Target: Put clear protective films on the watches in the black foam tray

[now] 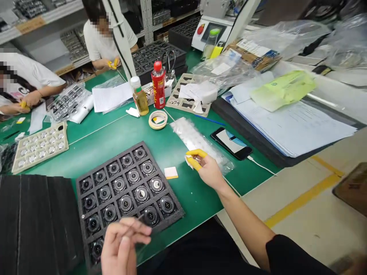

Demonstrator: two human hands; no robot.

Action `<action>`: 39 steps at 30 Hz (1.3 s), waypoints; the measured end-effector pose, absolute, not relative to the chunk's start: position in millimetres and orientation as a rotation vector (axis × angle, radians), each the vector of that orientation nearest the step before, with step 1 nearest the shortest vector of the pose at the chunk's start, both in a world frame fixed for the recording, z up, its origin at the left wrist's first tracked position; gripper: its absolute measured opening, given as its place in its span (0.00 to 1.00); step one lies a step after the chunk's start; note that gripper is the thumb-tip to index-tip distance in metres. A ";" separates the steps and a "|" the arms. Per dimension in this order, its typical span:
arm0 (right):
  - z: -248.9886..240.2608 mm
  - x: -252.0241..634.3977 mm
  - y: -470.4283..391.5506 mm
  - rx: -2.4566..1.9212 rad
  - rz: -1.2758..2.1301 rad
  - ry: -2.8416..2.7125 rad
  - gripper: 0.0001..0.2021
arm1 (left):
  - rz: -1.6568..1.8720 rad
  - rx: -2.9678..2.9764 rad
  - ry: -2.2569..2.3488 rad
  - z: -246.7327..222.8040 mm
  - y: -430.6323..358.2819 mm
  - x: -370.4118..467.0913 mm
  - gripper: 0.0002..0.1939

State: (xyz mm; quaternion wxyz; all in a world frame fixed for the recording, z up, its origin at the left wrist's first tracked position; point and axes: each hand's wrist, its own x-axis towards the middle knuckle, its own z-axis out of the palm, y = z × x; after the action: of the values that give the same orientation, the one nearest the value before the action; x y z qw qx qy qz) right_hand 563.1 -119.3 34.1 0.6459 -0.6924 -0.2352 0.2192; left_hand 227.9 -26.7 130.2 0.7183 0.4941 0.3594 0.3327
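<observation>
My right hand, with yellow finger cots on thumb and finger, pinches a small crumpled white wipe above the green table. My left hand is over the near edge of a black foam tray, its fingers curled together. Something thin and blurred shows at its fingertips, too unclear to name. Round black parts with clear-looking centres sit in the tray's compartments; a few carry pale discs. Between tray and right hand lies a small white pad with a yellow edge.
Black foam slabs stand at the left. A phone with a white cable, a plastic bag, a tape roll, an amber bottle and a red bottle lie beyond. Two people work across the table.
</observation>
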 end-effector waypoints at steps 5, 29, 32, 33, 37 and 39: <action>24.7 584.7 -140.0 -1.525 0.441 -0.380 0.27 | 0.748 1.183 0.678 131.1 -3.8 366.0 0.15; 14.1 594.0 -187.4 -1.603 0.566 -0.207 0.31 | 0.696 2.020 0.864 77.6 28.1 432.5 0.20; 13.1 577.7 -176.5 -1.580 0.625 -0.315 0.29 | 0.657 1.927 0.906 82.4 -17.2 364.8 0.11; 13.1 568.6 -172.0 -1.565 0.644 -0.362 0.28 | 0.624 1.861 0.924 80.7 -35.0 340.6 0.10; 18.6 514.8 -149.8 -1.464 0.774 -0.566 0.26 | 0.590 1.640 0.987 63.1 -97.7 263.6 0.12; 25.9 483.2 -137.4 -1.406 0.880 -0.671 0.26 | 0.663 1.544 1.038 56.7 -113.6 242.2 0.15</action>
State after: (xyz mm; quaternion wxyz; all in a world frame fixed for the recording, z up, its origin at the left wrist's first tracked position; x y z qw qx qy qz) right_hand 483.2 -137.4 25.9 0.6257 -0.6130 -0.2925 0.3836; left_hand 242.2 -113.6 56.7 0.5505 0.6526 0.4388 0.2803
